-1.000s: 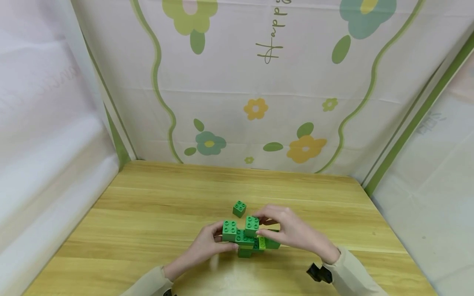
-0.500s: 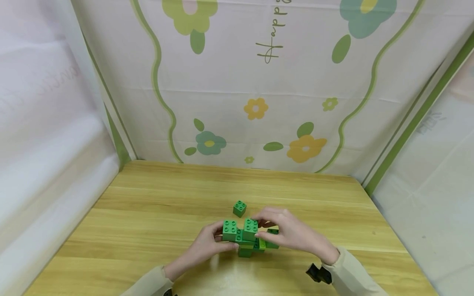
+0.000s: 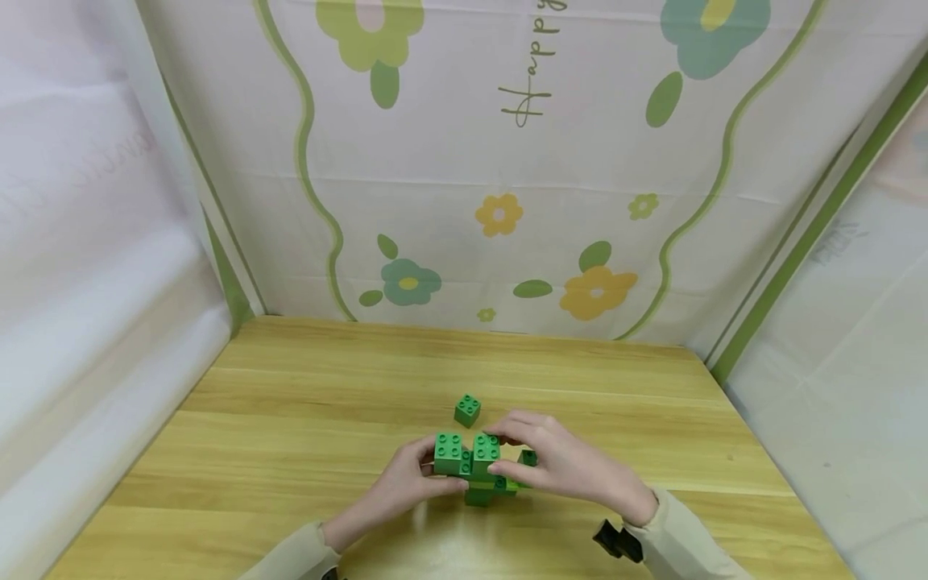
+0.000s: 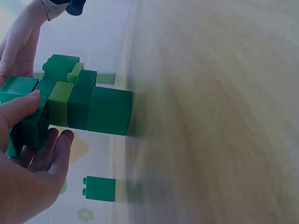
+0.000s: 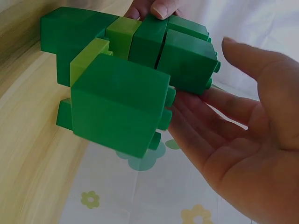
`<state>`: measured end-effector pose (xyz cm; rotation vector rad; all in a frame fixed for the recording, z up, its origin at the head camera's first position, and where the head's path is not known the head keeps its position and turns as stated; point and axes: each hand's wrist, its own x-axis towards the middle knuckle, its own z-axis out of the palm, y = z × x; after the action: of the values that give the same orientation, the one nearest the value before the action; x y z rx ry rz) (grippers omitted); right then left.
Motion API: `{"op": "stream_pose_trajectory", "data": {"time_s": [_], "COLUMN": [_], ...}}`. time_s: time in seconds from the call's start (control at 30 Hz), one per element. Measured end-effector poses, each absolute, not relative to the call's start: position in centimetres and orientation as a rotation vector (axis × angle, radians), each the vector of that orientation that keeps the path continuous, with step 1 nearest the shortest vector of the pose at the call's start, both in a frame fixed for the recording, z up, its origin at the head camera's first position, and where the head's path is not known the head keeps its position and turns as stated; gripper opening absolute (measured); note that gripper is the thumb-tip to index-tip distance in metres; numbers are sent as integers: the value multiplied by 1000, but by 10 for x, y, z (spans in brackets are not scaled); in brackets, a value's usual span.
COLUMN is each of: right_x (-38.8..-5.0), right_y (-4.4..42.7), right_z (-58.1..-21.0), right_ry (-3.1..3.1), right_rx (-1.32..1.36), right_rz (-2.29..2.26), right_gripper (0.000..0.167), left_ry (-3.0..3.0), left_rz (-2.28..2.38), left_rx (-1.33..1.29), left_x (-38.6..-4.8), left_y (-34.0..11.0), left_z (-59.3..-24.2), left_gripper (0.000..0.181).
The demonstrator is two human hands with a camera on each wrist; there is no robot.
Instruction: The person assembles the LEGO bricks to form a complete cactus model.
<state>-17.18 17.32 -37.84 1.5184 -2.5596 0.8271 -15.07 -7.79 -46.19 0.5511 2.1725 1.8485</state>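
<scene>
A stacked model of green building bricks (image 3: 477,495) stands on the table, with lime layers visible in the left wrist view. My left hand (image 3: 413,475) grips its upper left part, thumb in front and fingers behind. Side by side on top are a left green brick (image 3: 448,455) and a right green brick (image 3: 486,448). The right hand (image 3: 554,461) holds the right one between thumb and fingers; in the right wrist view the thumb tip looks slightly apart from it. Partly hidden behind that hand, another green brick (image 5: 119,105) sits on a lime brick (image 5: 88,60).
One loose green brick (image 3: 467,411) lies on the wooden table (image 3: 304,403) just beyond the model. A white flower-print cloth (image 3: 435,177) hangs behind the table, with more white cloth on both sides.
The right hand has moved slightly left and down with its brick, which now sits lower and closer to the left top brick. My left hand keeps its grip on the model.
</scene>
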Motion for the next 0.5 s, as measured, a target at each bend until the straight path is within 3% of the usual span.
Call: {"op": "stream_pose_trajectory", "data": {"time_s": [0.5], "right_x": [-170], "right_y": [164], "right_z": [-382], "right_ry": [-2413], "right_rx": [1540], "right_rz": [924], "right_gripper": [27], "left_ry": [2186], "left_rz": [1848], "left_rx": [543], "left_x": [-151], "left_y": [-77], "left_z": [-463], "left_gripper": [47]}}
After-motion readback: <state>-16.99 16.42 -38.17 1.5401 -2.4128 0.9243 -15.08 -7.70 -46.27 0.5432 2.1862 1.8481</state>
